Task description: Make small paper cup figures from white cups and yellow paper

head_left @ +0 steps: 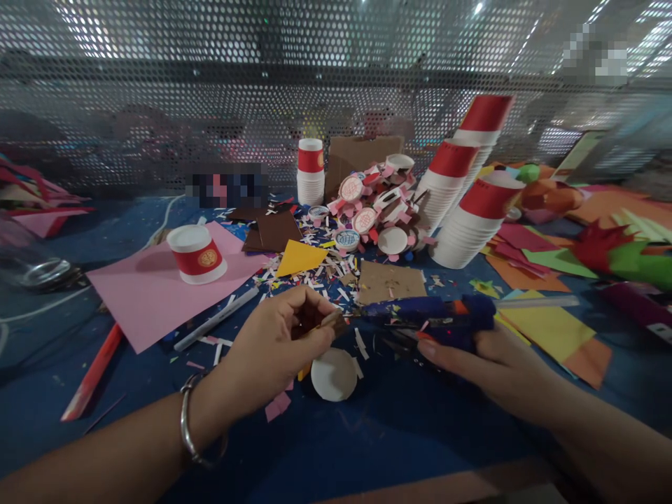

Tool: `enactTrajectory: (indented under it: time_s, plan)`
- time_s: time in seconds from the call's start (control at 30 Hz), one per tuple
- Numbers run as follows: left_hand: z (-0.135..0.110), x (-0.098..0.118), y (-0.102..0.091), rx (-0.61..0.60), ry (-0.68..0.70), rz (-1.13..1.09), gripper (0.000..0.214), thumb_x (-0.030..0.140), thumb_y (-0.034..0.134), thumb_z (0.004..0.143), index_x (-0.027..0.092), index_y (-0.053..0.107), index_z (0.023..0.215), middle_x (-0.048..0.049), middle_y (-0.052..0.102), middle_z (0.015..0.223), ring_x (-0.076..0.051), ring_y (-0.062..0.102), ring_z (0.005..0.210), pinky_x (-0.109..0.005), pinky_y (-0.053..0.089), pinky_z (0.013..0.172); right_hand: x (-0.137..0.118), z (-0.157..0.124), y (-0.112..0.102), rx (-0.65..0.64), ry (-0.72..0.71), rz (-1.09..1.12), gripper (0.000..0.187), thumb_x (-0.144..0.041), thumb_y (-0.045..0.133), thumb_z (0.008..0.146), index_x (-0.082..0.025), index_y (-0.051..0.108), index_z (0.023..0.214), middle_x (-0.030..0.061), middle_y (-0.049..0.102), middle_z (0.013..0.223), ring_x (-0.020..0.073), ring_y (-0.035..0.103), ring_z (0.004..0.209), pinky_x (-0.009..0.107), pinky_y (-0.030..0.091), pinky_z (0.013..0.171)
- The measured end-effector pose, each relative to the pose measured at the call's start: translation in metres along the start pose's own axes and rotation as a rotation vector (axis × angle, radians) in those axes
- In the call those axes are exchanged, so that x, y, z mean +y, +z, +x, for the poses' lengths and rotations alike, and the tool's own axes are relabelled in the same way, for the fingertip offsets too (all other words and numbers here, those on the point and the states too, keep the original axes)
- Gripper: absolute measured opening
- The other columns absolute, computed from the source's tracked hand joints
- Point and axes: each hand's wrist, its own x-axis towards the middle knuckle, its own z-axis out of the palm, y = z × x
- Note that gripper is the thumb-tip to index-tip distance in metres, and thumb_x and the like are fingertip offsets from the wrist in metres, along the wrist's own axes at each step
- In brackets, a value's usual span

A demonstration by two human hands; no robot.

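My left hand [286, 336], with a silver bangle at the wrist, pinches a small folded brown piece [332, 323] that looks like paper or card. In my right hand [480, 360] is a dark blue hot glue gun [425, 309], its nozzle pointing left at the brown piece. A clear glue stick [538, 302] sticks out of the gun's back end. Under the gun, near my right fingers, lie dark scissors [409, 346], partly hidden. Below my left fingertips a white paper disc [334, 375] rests on the blue table, with bits of paper around it.
Stacks of red-and-white paper cups [475, 217] stand at the right, beside a heap of decorated discs [362, 210]. A single cup [197, 254] sits on pink paper [141, 294]. Paper scraps, coloured sheets [556, 322] and a marker [215, 318] lie about. Perforated metal [236, 105] closes off the back.
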Motion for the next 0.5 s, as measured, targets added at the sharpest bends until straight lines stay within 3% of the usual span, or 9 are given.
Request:
enactTrajectory:
  time_s: [0.13, 0.27, 0.4, 0.5]
  plan:
    - [0.0, 0.0, -0.002, 0.035, 0.071, -0.073, 0.018, 0.025, 0.076, 0.081, 0.018, 0.062, 0.09, 0.0023, 0.062, 0.084, -0.012, 0.059, 0.075, -0.027, 0.05, 0.07, -0.003, -0.001, -0.001, -0.026, 0.033, 0.111, 0.046, -0.056, 0.062, 0.086, -0.021, 0.059, 0.056, -0.0008, 0.053, 0.058, 0.0164, 0.049, 0.056, 0.027, 0.041, 0.05]
    - [0.002, -0.006, -0.002, 0.017, 0.057, -0.207, 0.017, 0.024, 0.076, 0.084, 0.019, 0.062, 0.091, 0.003, 0.06, 0.086, -0.011, 0.059, 0.079, -0.027, 0.05, 0.077, 0.0, -0.001, -0.006, -0.02, 0.047, 0.122, 0.052, -0.059, 0.062, 0.086, -0.021, 0.054, 0.052, -0.0015, 0.048, 0.051, 0.0144, 0.045, 0.051, 0.027, 0.034, 0.049]
    - [0.006, -0.011, -0.004, 0.048, 0.047, -0.3, 0.016, 0.024, 0.077, 0.084, 0.019, 0.062, 0.086, 0.0027, 0.061, 0.083, -0.011, 0.058, 0.077, -0.027, 0.049, 0.075, 0.007, 0.006, -0.016, 0.001, 0.124, 0.171, 0.055, -0.063, 0.064, 0.086, -0.02, 0.051, 0.053, -0.0021, 0.048, 0.052, 0.0118, 0.042, 0.05, 0.026, 0.033, 0.05]
    - [0.009, -0.012, -0.006, 0.108, 0.06, -0.338, 0.015, 0.024, 0.078, 0.082, 0.018, 0.064, 0.084, 0.0006, 0.066, 0.083, -0.012, 0.059, 0.076, -0.026, 0.048, 0.072, 0.015, 0.016, -0.025, 0.04, 0.227, 0.352, 0.047, -0.057, 0.072, 0.084, -0.02, 0.054, 0.062, -0.0026, 0.05, 0.057, 0.0109, 0.043, 0.053, 0.025, 0.034, 0.051]
